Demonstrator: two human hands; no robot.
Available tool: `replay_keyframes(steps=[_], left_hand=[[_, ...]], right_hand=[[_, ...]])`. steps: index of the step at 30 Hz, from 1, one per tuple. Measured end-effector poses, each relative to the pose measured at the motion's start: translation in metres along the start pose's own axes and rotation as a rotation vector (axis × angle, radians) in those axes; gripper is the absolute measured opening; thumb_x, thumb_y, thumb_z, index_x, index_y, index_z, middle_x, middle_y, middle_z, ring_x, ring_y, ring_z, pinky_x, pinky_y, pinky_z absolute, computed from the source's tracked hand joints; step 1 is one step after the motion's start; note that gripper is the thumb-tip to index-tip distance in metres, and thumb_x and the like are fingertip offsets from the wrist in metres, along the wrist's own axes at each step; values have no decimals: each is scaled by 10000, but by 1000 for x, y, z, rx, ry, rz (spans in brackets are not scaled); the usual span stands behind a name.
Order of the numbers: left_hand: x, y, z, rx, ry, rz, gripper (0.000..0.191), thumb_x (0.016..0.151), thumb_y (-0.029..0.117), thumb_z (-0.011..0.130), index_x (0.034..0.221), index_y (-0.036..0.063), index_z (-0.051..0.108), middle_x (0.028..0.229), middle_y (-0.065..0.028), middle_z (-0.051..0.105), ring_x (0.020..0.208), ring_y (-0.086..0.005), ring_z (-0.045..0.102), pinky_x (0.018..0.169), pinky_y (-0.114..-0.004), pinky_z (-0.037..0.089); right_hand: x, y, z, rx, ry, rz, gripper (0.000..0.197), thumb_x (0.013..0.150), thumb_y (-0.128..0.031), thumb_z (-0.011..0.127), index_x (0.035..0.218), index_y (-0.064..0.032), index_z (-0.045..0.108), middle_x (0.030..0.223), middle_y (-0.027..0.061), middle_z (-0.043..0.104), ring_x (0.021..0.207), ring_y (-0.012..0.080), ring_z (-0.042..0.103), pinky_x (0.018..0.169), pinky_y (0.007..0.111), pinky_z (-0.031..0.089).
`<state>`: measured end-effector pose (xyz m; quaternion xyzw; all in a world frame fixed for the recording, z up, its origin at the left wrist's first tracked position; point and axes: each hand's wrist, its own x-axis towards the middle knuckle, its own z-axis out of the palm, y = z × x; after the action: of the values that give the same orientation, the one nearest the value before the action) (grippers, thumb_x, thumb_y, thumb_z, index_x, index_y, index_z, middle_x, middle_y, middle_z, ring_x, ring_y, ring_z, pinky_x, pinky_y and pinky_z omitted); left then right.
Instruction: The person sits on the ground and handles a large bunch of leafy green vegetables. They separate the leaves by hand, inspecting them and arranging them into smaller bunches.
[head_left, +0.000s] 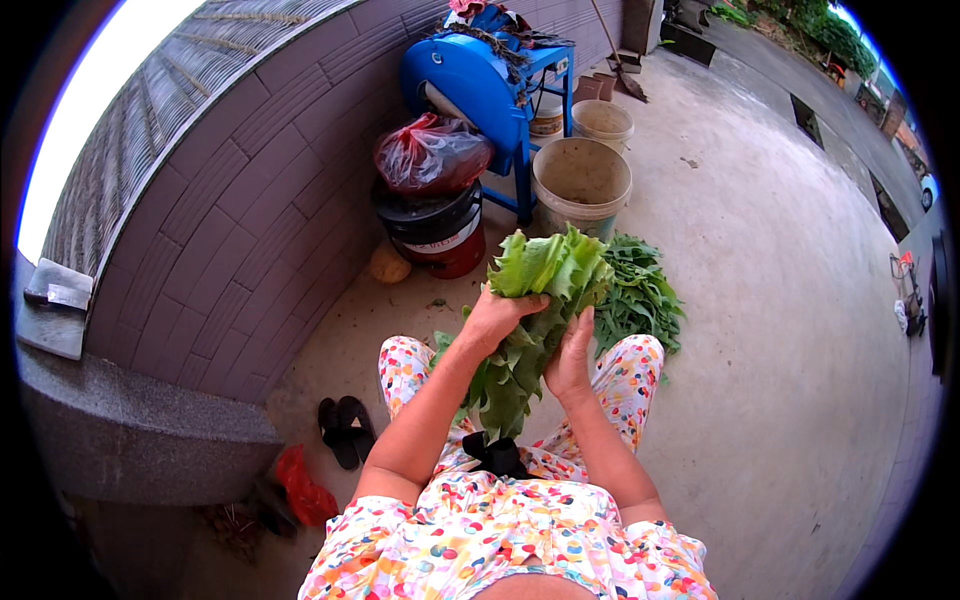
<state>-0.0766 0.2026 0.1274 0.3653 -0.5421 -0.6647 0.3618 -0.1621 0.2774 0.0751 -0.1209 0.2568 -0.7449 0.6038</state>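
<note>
A thick bunch of long, jagged-edged green leaves (517, 375) hangs between my knees, its lighter ends pointing away from me. My left hand (504, 315) grips the bunch from the left, thumb laid across the top. On the other side my right hand (571, 356) presses against the leaves with its thumb raised, and its fingertips are hidden behind them. A heap of loose green leaves (637, 292) lies on the concrete floor (765, 337) just past my right knee. More leaves show low beside my left knee.
Beyond the leaves stand a large plastic bucket (581, 176) and a blue machine (480, 82). Left of them, a plastic bag (433, 154) tops a lidded bucket (442, 240). Black slippers (346, 431) and a red bag (306, 486) lie at left. A cleaver (56, 298) rests on a board.
</note>
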Motion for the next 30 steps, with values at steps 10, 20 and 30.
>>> replay_keyframes(steps=[10, 20, 30], left_hand=[[4, -5, -12, -313, -49, -276, 303, 728, 50, 639, 1014, -3, 556, 912, -70, 596, 768, -176, 582, 696, -308, 490], [4, -7, -8, -404, -43, -316, 280, 735, 67, 624, 993, -17, 557, 888, -97, 609, 751, -201, 599, 707, -328, 496], [2, -6, -9, -489, 18, -389, 283, 722, 104, 618, 970, -21, 565, 854, -107, 616, 721, -210, 611, 691, -330, 510]], right_hand=[[-3, -4, 1, -5, 80, -35, 434, 841, -273, 571, 1191, -60, 427, 1149, 51, 502, 1033, 177, 488, 899, 311, 388], [0, -4, -3, -73, 91, -80, 422, 847, -262, 570, 1186, -66, 412, 1124, 42, 501, 1003, 160, 484, 852, 305, 404], [1, -8, 0, -58, 128, -84, 362, 890, -275, 485, 1171, -55, 423, 1114, 56, 513, 974, 168, 513, 844, 295, 421]])
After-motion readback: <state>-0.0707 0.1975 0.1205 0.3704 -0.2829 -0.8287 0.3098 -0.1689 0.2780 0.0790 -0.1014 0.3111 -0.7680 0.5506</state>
